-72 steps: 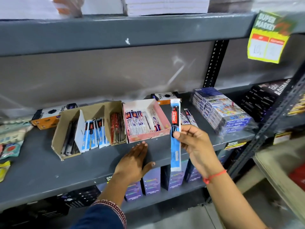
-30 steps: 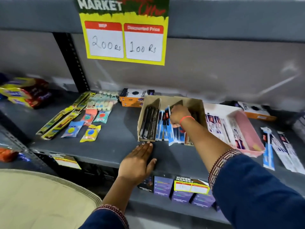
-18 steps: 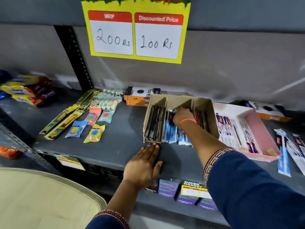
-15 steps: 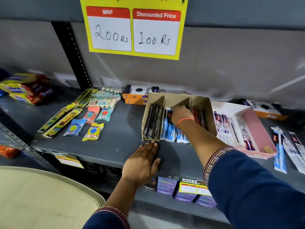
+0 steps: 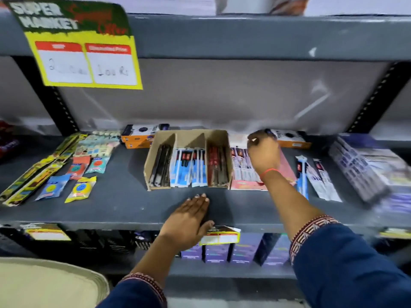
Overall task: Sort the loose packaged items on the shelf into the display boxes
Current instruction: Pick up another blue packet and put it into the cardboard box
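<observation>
Head view: grey shelf [image 5: 111, 205] carrying a three-compartment cardboard display box [image 5: 189, 161] (dark packs left, blue-and-white packs middle, red packs right) with a pink display box [image 5: 287, 170] of white packs touching its right side. Loose pen packs [image 5: 315, 176] lie just right of the pink box. Left hand [image 5: 189, 218] flat, fingers spread on the shelf's front edge; right hand [image 5: 263, 152] above the pink box, fingers curled, contents indiscernible.

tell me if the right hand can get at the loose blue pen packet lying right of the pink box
Probably yes. The right hand hovers over the pink box, and the blue pen packet lies uncovered on the shelf just to its right, nothing between them.
</observation>
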Motion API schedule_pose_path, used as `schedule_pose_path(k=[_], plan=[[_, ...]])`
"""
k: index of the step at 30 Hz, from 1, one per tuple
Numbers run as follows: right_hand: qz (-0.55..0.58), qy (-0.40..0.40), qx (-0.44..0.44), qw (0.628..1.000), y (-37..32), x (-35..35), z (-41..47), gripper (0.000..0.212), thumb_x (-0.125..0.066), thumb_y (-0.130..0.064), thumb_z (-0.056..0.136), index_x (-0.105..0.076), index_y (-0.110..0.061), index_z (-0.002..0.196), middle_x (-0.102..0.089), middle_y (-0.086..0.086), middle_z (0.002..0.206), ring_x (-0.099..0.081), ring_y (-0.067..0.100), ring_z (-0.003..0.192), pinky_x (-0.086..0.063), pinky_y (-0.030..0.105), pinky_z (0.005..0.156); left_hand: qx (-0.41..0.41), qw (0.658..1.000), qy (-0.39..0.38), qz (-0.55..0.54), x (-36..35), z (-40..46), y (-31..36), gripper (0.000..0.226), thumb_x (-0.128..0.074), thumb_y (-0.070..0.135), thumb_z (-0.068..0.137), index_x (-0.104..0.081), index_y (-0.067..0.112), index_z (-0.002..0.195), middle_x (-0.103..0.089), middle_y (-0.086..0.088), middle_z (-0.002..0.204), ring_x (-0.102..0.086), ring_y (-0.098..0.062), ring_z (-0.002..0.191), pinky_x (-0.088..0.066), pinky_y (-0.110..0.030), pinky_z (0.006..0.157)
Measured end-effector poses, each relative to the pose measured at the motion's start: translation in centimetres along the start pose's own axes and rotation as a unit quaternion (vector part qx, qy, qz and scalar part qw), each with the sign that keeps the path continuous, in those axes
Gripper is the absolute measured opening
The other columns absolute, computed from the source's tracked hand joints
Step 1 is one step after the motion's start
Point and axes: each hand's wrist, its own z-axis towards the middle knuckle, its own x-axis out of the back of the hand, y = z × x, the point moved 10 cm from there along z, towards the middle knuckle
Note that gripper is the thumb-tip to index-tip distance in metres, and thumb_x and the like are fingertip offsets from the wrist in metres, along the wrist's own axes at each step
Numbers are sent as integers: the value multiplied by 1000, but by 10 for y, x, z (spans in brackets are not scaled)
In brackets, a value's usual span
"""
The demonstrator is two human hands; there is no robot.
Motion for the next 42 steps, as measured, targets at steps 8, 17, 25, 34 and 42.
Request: schedule_pose_path(k=[8, 17, 25, 34, 42], plan=[[-41, -4, -174, 984, 140, 51, 4, 28, -47, -5, 87, -66, 3, 107, -63, 30, 117, -59, 43, 109, -48, 42, 89, -84, 995, -52, -21, -20, 66, 98, 66, -26, 50, 96, -9, 7, 143, -9, -9, 154, -7, -20, 140, 1, -26, 110], [-125, -118, -199, 965, 187, 23, -2, 34, -53, -3, 85, -52, 5, 118, -56, 30, 125, -55, 42, 115, -46, 43, 94, -115, 993, -30, 22, -32, 77, 115, 70, -19, 56, 93, -1, 11, 144, -4, -7, 155, -1, -18, 140, 13, -25, 107], [-90, -112, -250, 957, 196, 21, 7, 35, -46, 3, 86, -52, 10, 119, -57, 30, 125, -55, 42, 116, -45, 41, 95, -104, 994, -26, 21, -30, 78, 113, 70, -17, 57, 93, -1, 13, 144, -4, -6, 155, 0, -17, 140, 13, -25, 107], [-91, -125, -271, 950, 199, 15, 11, 37, -47, 0, 86, -51, 8, 122, -57, 28, 126, -55, 41, 116, -45, 40, 95, -93, 995, -25, 15, -33, 78, 110, 70, -16, 58, 92, 1, 15, 144, -3, -4, 155, 0, -15, 140, 12, -24, 106], [155, -162, -351, 909, 207, 20, 3, 26, -67, 1, 79, -49, -7, 62, -36, 8, 55, -32, 18, 46, -32, 16, 38, -98, 995, -11, 18, -32, 78, 110, 71, -14, 60, 91, 0, 15, 144, -6, -3, 155, -1, -15, 140, 10, -25, 108]])
